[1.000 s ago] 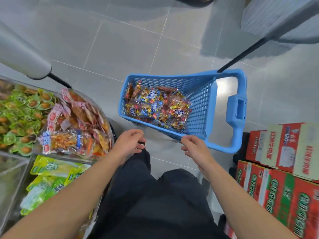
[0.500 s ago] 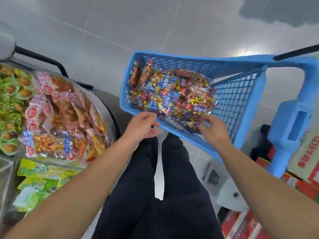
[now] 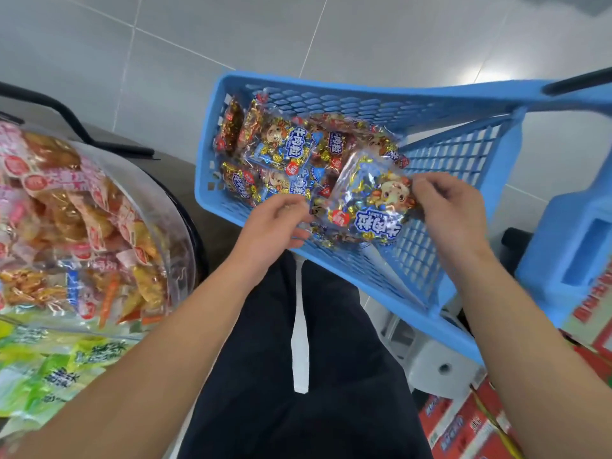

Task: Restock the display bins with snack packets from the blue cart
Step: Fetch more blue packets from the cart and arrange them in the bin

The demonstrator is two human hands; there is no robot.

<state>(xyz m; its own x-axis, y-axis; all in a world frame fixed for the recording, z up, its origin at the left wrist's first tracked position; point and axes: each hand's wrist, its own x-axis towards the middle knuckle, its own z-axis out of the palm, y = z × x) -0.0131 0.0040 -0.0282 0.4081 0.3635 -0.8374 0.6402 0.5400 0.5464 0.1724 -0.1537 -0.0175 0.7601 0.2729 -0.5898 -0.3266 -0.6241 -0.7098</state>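
Over blue cart (image 3: 331,94), both hands (image 3: 275,226) gripping packet (image 3: 367,207)

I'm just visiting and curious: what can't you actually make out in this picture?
- Head view: the blue cart floor is hidden by the snack packets.
- The display bins are cut off by the left edge.
- Small print on the lifted packet, pinched by the left hand and right hand, is too small.
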